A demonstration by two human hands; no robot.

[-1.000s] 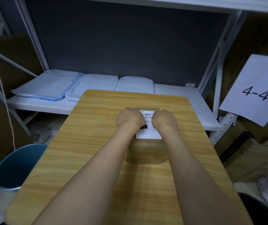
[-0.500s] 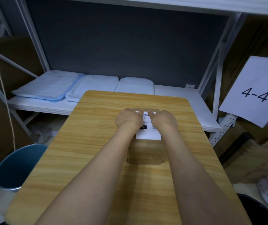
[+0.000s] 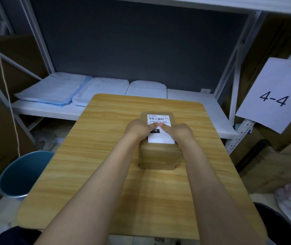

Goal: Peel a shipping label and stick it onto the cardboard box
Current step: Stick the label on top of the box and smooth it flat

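Observation:
A small brown cardboard box stands in the middle of the wooden table. A white shipping label with a barcode lies flat on the box's top. My left hand and my right hand rest on the box top side by side, fingers curled. Their fingertips meet and press on the middle of the label. The label's barcode end and its blank near end show; the middle is hidden under my fingers. Neither hand holds anything.
A blue bin stands on the floor to the left of the table, and a dark bin at the lower right. Behind the table a white shelf carries folded cloths. A paper sheet marked 4-4 hangs at the right.
Both hands have slid toward me along the label, uncovering its barcode end. The box has stayed in place.

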